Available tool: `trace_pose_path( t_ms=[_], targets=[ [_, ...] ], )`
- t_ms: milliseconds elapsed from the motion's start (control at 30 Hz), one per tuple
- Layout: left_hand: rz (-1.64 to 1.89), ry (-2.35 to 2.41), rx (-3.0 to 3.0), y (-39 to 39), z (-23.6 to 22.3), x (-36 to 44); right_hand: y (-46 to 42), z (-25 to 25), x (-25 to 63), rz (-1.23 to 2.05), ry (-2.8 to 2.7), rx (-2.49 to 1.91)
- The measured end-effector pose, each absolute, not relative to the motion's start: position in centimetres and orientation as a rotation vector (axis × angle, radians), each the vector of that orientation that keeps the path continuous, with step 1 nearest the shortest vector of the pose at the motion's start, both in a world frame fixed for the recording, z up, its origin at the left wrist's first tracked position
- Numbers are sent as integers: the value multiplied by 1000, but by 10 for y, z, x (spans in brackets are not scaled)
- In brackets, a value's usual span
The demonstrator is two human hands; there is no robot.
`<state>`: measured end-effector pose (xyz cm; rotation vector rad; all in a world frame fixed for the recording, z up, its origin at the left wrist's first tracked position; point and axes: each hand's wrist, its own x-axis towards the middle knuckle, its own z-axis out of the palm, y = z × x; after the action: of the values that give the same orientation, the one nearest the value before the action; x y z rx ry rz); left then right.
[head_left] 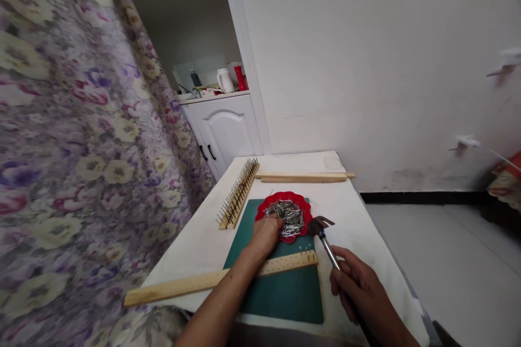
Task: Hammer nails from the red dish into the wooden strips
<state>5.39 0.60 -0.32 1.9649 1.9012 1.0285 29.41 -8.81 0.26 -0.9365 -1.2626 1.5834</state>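
Observation:
My left hand (267,232) reaches into a red scalloped dish (307,211) heaped with loose nails (290,218). Its fingers are curled down among the nails, and what the fingertips pinch is hidden. A claw hammer (328,246) is held by its shaft in my right hand (355,277), head up, just right of the dish. Beneath my left forearm lies a long wooden strip (280,264) with rows of small holes; a few nails (309,255) stand at its right end. The dish and part of the strip rest on a green mat (285,298).
Wooden strips full of upright nails (238,195) lie at the table's left side. Bare wooden strips (303,177) lie across the far end of the white-covered table (345,203). A floral curtain (93,173) hangs at left; a white cabinet (230,124) and wall stand behind.

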Motion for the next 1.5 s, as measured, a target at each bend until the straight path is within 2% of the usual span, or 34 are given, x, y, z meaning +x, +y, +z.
trace_pose_path(
  t_ms=[133,267,600,767,1000,1100,1333,1500],
  targets=[
    [620,1945,2175,0,4,53,-87,-2,294,1588,-1269,-935],
    [542,1963,2257,-14,14,54,-86,-4,292,1579,-1252,-930],
    [866,1517,2166,-93,19,115,-82,-5,284,1484,-1178,-928],
    [979,1360,2043,-104,16,130,-82,-10,287,1528,-1141,-881],
    [1317,1161,1050,-100,-7,146,-80,-8,292,1630,-1067,-769],
    [1420,1014,827,-101,-15,160,-78,-9,292,1659,-1037,-741],
    [1471,1020,931,-106,-15,164,-81,-10,292,1657,-1042,-752],
    [1505,1351,1161,-98,-13,132,-84,-4,296,1592,-1065,-819]
  ],
)
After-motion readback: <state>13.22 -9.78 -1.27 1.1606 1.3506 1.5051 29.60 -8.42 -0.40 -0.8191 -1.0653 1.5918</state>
